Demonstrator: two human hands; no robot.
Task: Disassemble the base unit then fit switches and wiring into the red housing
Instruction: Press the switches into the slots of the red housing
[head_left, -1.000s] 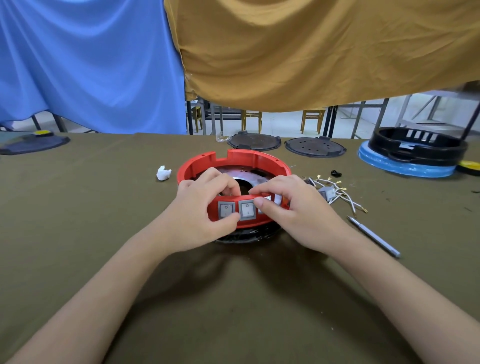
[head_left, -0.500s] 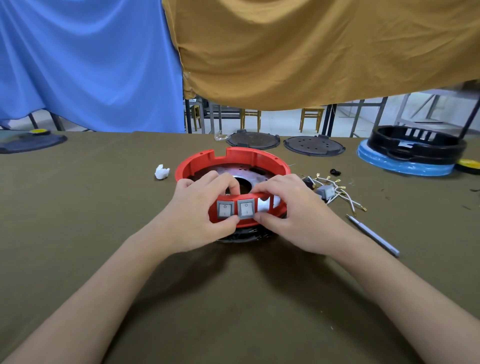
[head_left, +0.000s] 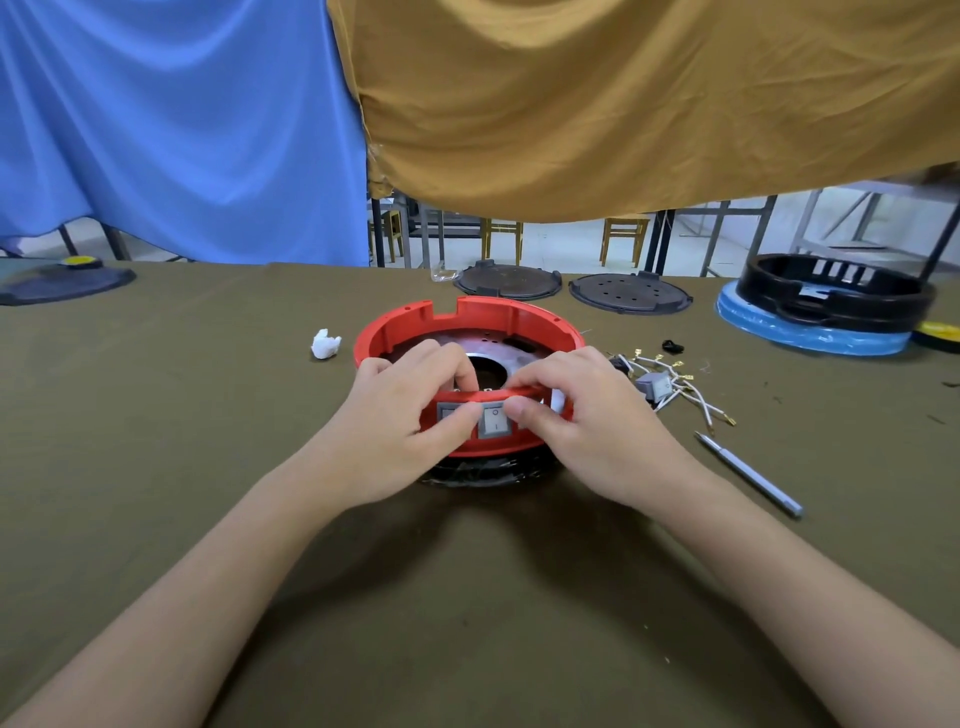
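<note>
The red housing (head_left: 470, 332) sits mid-counter. The left hand (head_left: 395, 431) pinches its front wall to steady it; the right hand (head_left: 582, 421) pinches the wall beside the fitted switch (head_left: 492, 420), probably seating another one.

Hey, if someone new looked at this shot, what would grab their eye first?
The red housing at the table's centre, with both hands on its near wall: the left hand and right hand pinch it around a grey switch. Right of it lie loose wires and a grey pen-like tool.
</note>
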